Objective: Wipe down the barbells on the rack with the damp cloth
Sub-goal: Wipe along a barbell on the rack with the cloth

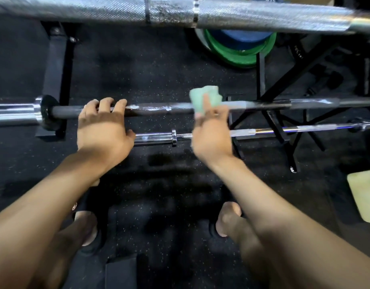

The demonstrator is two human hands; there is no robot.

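The left hand [102, 124] is gripping the dark middle barbell [159, 108], fingers curling over its shaft just inboard of the chrome sleeve collar [39, 110]. The right hand [211, 130] is pinching a pale green damp cloth [205, 99] against the same shaft, the cloth folding over the bar's top edge. Between the hands a wet stretch of shaft is lying open. A knurled silver barbell [96, 10] is crossing close overhead; a thinner chrome barbell [159, 138] is sitting just below. Black rack legs [284, 88] are crowding the right side; green weight plates [238, 51] are standing behind on the speckled floor [148, 69].
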